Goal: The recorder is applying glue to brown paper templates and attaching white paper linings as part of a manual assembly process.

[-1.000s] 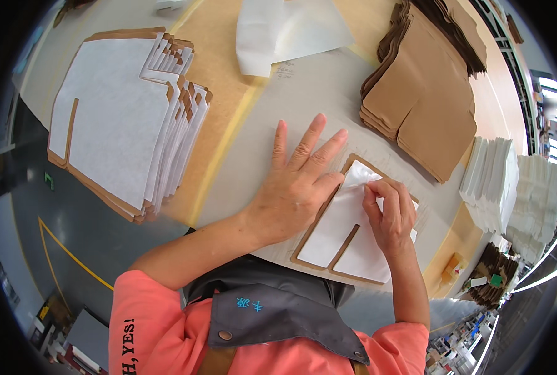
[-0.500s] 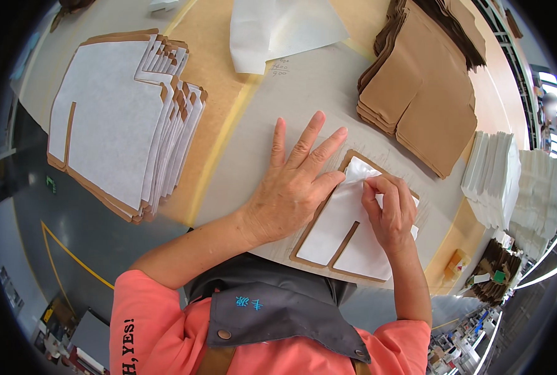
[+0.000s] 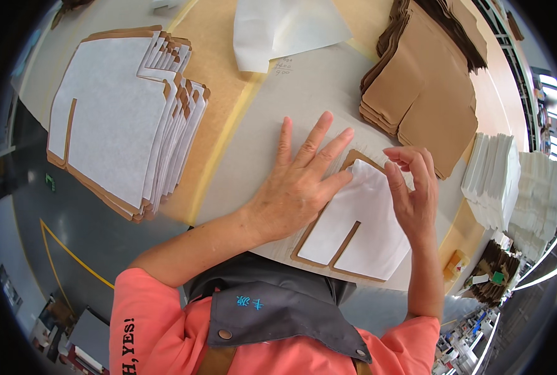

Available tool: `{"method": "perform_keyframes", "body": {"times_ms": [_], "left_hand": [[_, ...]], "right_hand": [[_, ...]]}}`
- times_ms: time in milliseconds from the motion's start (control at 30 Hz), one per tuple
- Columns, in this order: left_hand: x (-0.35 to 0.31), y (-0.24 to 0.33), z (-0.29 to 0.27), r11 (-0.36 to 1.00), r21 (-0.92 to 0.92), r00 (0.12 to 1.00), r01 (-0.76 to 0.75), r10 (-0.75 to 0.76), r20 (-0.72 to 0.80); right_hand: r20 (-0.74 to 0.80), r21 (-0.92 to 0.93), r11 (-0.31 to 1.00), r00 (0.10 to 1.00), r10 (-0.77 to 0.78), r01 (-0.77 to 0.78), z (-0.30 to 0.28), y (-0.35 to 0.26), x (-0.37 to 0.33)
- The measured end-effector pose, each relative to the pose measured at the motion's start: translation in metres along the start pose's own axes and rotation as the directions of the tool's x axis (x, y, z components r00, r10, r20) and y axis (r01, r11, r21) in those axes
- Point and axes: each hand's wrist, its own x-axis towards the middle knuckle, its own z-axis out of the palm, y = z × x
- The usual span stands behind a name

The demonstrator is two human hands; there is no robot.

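Observation:
A brown slotted leather-like piece (image 3: 305, 245) lies on the table before me, with a white sheet (image 3: 369, 215) of matching outline on top. The sheet has a narrow slot at its near edge and is wrinkled near its far end. My left hand (image 3: 297, 187) is spread flat, its thumb resting at the sheet's far left edge. Over the right side of the sheet, my right hand (image 3: 414, 194) is raised with thumb and fingers curved and apart, holding nothing that I can see. It covers part of the sheet's right edge.
To the left stands a fanned stack of white-faced brown pieces (image 3: 113, 119). Brown pieces (image 3: 416, 87) are piled at the far right, with white stacks (image 3: 491, 181) beyond. A loose white sheet (image 3: 291, 28) lies at the back, a small yellow object (image 3: 456, 265) at the right.
My right hand has let go of the sheet, opened its pinch and moved right. The sheet's far part looks smoother. My left hand has shifted slightly right.

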Motion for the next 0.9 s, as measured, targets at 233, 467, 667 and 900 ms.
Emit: {"method": "perform_keyframes", "body": {"times_ms": [233,467,667,900], "left_hand": [[0.005,0.002,0.005,0.999,0.042,1.000,-0.017,0.017,-0.008],[0.008,0.003,0.008,0.999,-0.047,1.000,0.007,-0.008,-0.009],[0.009,0.003,0.006,1.000,-0.018,1.000,0.003,-0.003,0.009],[0.008,0.002,0.006,1.000,-0.027,1.000,0.013,-0.012,0.007]], "right_hand": [[0.031,0.048,0.998,0.999,0.042,-0.044,-0.007,-0.003,0.010],[0.052,0.143,0.987,0.997,0.060,-0.067,0.001,0.004,-0.007],[0.207,0.132,0.991,0.978,-0.020,-0.007,-0.013,0.010,0.011],[0.430,0.079,0.996,0.900,-0.067,0.036,-0.021,0.021,0.031]]}}
